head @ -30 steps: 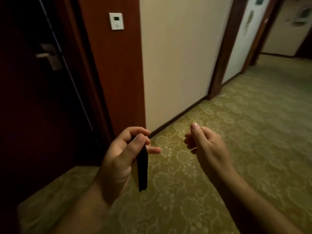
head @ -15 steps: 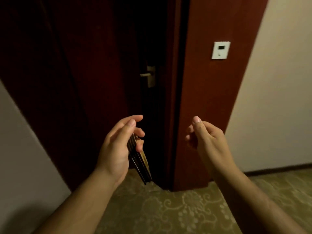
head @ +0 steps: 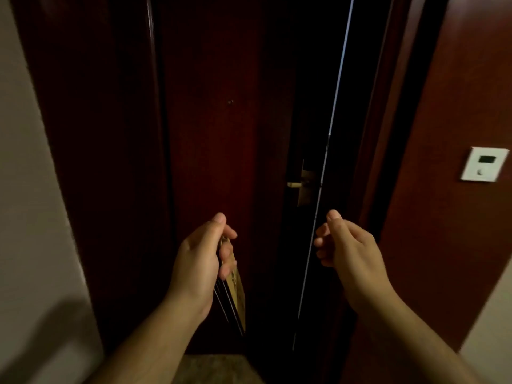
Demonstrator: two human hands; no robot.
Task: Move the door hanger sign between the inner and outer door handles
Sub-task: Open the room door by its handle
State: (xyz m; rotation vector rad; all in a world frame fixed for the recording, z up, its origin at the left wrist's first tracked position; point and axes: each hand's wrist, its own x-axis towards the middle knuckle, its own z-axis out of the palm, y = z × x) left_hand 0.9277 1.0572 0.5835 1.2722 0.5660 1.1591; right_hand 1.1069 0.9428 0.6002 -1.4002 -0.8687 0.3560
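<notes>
My left hand (head: pixel 201 261) is shut on the door hanger sign (head: pixel 235 295), a thin tan and dark card that hangs down edge-on from my fingers. A dark red door (head: pixel 221 134) stands ajar ahead, with its bright edge running down the middle right. A brass door handle (head: pixel 300 184) with its lock plate shows just left of that edge, above and between both hands. My right hand (head: pixel 346 250) hovers empty near the door edge, below the handle, its fingers loosely curled.
The reddish door frame (head: pixel 448 217) on the right carries a white wall switch panel (head: pixel 483 164). A pale wall (head: pixel 25 189) lies to the left. Patterned carpet (head: pixel 213 367) shows at the bottom. The gap beyond the door is dark.
My view has swung left from the corridor to face the door, which now looms closer. Both hands kept their poses, with the sign still hanging from my left hand.
</notes>
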